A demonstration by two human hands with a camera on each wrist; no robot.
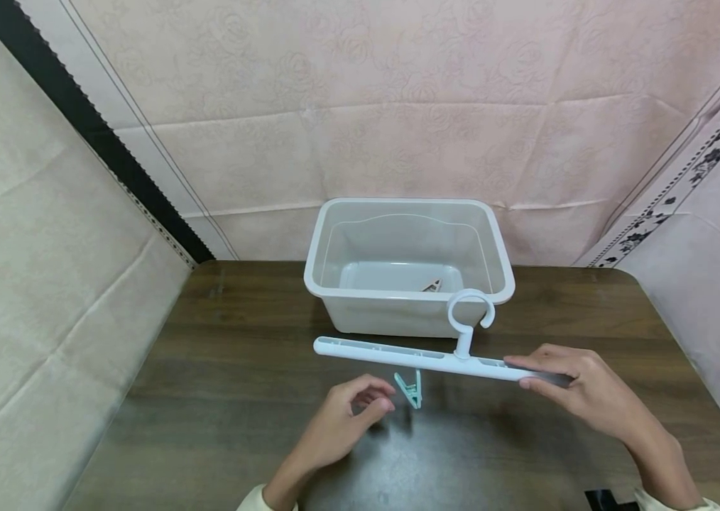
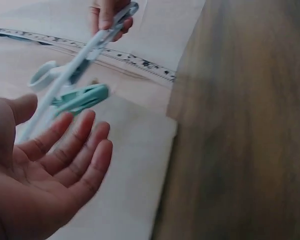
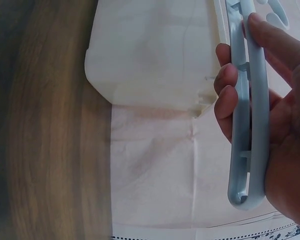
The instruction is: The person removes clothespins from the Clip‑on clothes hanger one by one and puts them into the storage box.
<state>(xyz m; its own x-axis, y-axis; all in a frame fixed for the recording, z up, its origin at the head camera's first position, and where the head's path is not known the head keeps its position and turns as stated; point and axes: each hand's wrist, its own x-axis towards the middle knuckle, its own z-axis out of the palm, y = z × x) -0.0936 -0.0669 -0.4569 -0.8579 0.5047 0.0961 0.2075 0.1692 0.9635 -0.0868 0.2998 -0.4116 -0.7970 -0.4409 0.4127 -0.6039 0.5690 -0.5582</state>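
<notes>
My right hand (image 1: 580,387) grips one end of a pale blue plastic hanger (image 1: 392,353), with the thumb on one side and fingers curled round the other. The hanger's straight bar lies across the view above the table, its round hook standing up. A mint-green clothespin (image 1: 412,392) hangs at the underside of the bar, left of the hook. Close to the left of this clothespin, my left hand (image 1: 348,419) is loosely bent and holds nothing. In the left wrist view its palm and relaxed fingers (image 2: 77,155) show, with the clothespin (image 2: 82,98) just beyond the fingertips.
A pale grey plastic bin (image 1: 392,312) stands at the back of the brown wooden table (image 1: 232,383), behind the hanger. Inside it lies a small clothespin-like piece (image 1: 433,286). Patterned cloth (image 1: 398,128) hangs round the back and sides. A black object (image 1: 604,499) shows beside the right sleeve.
</notes>
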